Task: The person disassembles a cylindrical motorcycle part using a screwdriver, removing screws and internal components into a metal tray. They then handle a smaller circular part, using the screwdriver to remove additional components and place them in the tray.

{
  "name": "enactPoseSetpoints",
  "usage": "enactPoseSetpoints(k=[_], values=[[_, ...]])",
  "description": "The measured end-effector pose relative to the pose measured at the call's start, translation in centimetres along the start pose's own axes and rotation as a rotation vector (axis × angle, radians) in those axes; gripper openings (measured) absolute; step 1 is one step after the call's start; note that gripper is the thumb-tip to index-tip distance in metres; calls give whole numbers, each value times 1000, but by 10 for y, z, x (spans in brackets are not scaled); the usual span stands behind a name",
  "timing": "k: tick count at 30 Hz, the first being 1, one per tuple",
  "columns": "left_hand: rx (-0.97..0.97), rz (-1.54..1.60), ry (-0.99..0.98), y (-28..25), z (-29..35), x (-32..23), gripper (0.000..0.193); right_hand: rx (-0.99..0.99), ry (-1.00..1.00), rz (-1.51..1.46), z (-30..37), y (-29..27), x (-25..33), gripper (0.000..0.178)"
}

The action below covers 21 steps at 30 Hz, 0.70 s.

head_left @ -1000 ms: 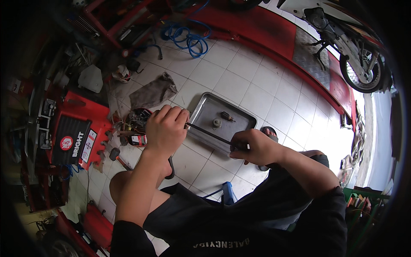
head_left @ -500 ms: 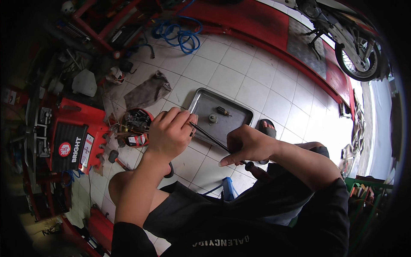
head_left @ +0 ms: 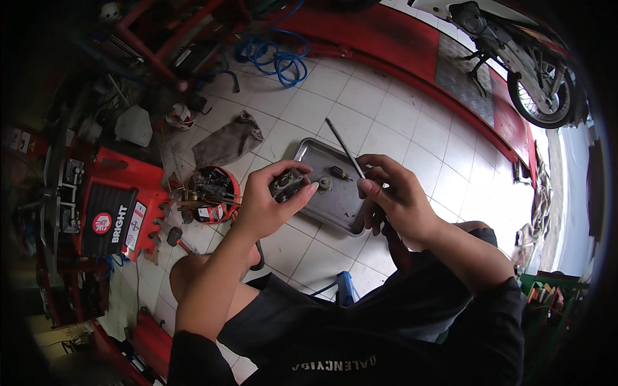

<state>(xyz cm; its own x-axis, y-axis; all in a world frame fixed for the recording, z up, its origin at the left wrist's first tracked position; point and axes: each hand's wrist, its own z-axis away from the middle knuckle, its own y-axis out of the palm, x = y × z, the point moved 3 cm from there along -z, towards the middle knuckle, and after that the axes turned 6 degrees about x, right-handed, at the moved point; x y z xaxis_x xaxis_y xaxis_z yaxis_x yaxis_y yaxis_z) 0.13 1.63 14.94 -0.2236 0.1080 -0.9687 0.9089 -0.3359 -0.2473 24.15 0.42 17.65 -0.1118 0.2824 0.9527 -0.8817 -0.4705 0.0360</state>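
Bold white capitals run from bottom to top along the black panel (head_left: pixel 96 199) of a red case (head_left: pixel 134 168). Beside them sits a round red badge (head_left: pixel 102 223) with a white emblem. A narrow white label (head_left: pixel 134 225) next to the panel carries small marks, too fine to read. Pale block capitals cross the chest of the wearer's black shirt (head_left: pixel 270 350), upside down in the view. Print on a red-and-white package (head_left: pixel 211 213) stays too small to make out.
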Motion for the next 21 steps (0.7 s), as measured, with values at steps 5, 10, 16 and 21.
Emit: enactPoseSetpoints(k=[5,10,16,21], values=[[51,131,-71,1,0,-1,27,-81,-55,-269,-1,-23,6,43],[52,342,-177,6,-2,8,28,61,-148,-696,-7,-45,-3,56],[51,351,-177,11,0,14,26,309,-186,-769,-3,-39,-1,53],[92,287,-120,14,5,13,25,333,-142,-758,3,-27,4,53]])
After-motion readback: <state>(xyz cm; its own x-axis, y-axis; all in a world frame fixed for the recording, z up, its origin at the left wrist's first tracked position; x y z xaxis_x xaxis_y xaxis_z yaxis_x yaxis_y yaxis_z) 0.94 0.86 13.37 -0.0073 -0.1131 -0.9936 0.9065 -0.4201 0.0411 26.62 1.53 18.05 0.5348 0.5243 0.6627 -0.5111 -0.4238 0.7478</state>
